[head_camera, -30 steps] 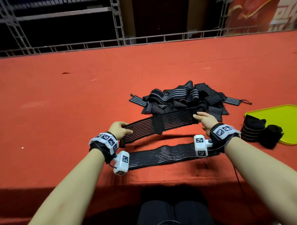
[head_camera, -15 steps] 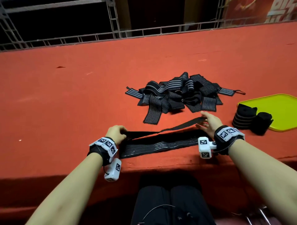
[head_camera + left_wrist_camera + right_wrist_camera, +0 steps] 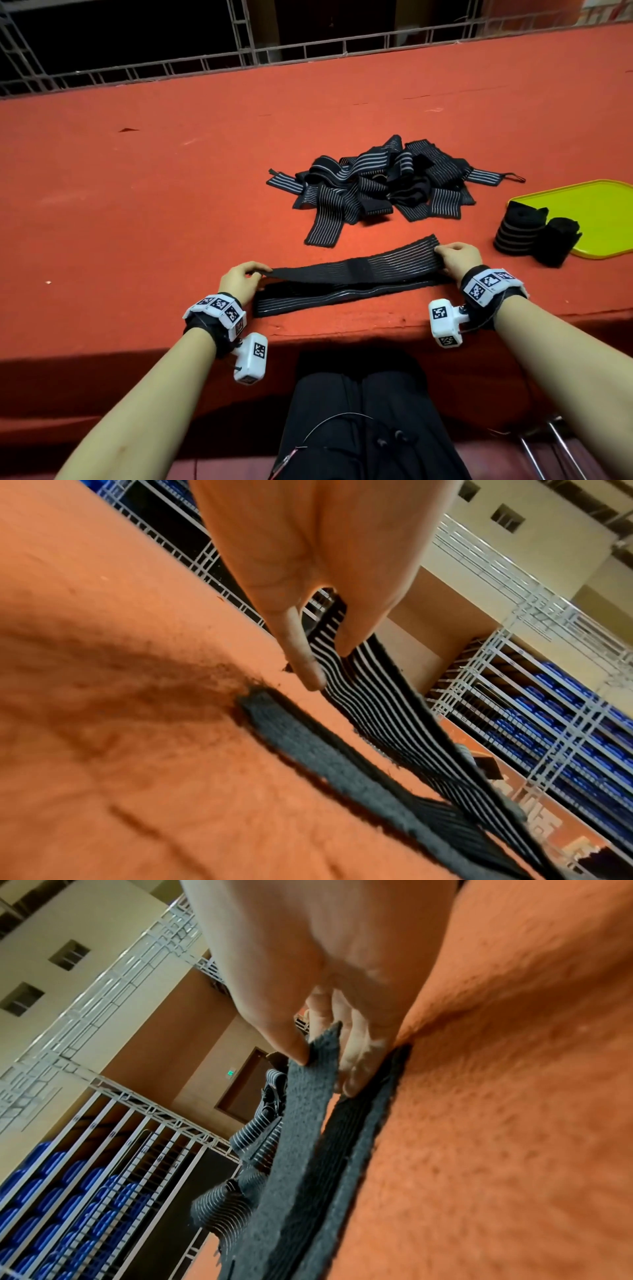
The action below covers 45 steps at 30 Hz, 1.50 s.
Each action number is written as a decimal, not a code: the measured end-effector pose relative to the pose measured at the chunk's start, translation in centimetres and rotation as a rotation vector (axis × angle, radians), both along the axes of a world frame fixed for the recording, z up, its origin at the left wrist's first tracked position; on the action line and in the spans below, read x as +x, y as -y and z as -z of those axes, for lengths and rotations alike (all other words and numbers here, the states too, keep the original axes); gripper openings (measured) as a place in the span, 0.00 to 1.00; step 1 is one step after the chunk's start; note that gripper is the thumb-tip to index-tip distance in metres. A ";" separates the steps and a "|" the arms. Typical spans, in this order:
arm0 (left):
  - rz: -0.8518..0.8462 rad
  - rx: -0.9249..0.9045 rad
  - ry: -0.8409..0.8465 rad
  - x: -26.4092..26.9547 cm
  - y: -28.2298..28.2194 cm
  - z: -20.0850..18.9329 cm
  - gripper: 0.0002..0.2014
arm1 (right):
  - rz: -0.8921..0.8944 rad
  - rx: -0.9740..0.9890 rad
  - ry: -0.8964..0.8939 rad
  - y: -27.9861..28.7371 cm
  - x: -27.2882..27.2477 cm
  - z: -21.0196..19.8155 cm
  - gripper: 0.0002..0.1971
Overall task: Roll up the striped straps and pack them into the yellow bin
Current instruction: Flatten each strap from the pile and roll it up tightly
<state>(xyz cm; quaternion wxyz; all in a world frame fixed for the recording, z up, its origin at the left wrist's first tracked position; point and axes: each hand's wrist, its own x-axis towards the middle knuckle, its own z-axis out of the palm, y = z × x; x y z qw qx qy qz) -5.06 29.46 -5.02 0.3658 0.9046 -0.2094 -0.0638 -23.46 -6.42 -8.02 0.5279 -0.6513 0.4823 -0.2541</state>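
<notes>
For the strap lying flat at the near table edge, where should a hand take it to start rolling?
Judging by its pose, take the flat strap at one short end, say the left end by the left hand, coming from above and pinching across its width. It lies straight along the table edge, partly under the held strap, so its ends are free.

The head view is dimly lit and strongly vignetted, its far railing (image 3: 308,58) bowed by wide-angle distortion. A deep shadow is cast below the desk (image 3: 137,205) edge. In both wrist views the nearest red cloth is blurred, while the background walls are brightly lit.
</notes>
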 end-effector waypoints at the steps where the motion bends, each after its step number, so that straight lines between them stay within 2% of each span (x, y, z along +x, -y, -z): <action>1: 0.005 -0.011 -0.014 0.0 0.0 0.2 0.16 | -0.002 -0.039 -0.051 -0.1 -0.1 -0.2 0.05; 5: -0.036 -0.023 -0.106 0.0 0.1 0.5 0.16 | -0.029 -0.161 -0.234 -0.4 -0.3 -1.0 0.10; 10: -0.225 -0.180 -0.288 0.3 0.3 1.4 0.14 | -0.062 -0.197 -0.344 -0.7 -0.4 -1.2 0.11; 13: -0.274 -0.164 -0.273 0.4 -0.1 1.7 0.03 | -0.097 -0.165 -0.402 -0.6 -0.1 -1.5 0.13; 14: -0.289 -0.171 -0.291 0.5 -0.2 1.9 0.03 | -0.097 -0.153 -0.417 -0.5 -0.1 -1.7 0.13; 17: -0.352 -0.180 -0.368 0.9 -0.7 2.2 0.15 | -0.127 -0.088 -0.414 -0.2 -0.1 -2.3 0.18; 20: -0.371 -0.192 -0.381 0.5 -1.1 1.5 0.15 | -0.127 -0.043 -0.407 -0.2 -0.3 -2.9 0.21; 24: -0.327 0.049 -0.336 -0.3 -1.0 0.9 0.10 | -0.169 -0.088 -0.514 -1.2 -0.6 -2.9 0.19; 26: -0.294 0.191 -0.273 -0.8 -0.7 0.9 0.09 | -0.043 -0.159 -0.611 -1.7 0.2 -2.3 0.27; 27: -0.286 0.227 -0.246 -0.8 -0.6 1.0 0.10 | -0.001 -0.189 -0.630 -1.8 0.6 -2.1 0.31; 31: -0.272 0.251 -0.228 -0.3 -0.4 1.2 0.13 | -0.007 -0.255 -0.688 -1.7 1.2 -1.4 0.31; 34: -0.249 0.241 -0.237 0.0 -0.2 1.1 0.12 | -0.140 -0.289 -0.655 -1.7 0.8 -1.4 0.19; 36: -0.213 0.241 -0.254 0.2 0.0 1.1 0.13 | -0.135 -0.302 -0.635 -1.6 0.8 -1.5 0.14; 39: -0.215 0.241 -0.254 0.3 0.3 1.1 0.17 | -0.193 -0.240 -0.544 -1.6 0.7 -1.7 0.01; 42: -0.244 0.189 -0.245 0.3 0.8 1.2 0.18 | -0.168 -0.193 -0.471 -0.7 0.6 -1.1 0.13; 45: -0.281 0.112 -0.243 0.7 1.1 1.2 0.16 | -0.158 -0.155 -0.428 -0.6 0.5 -1.1 0.15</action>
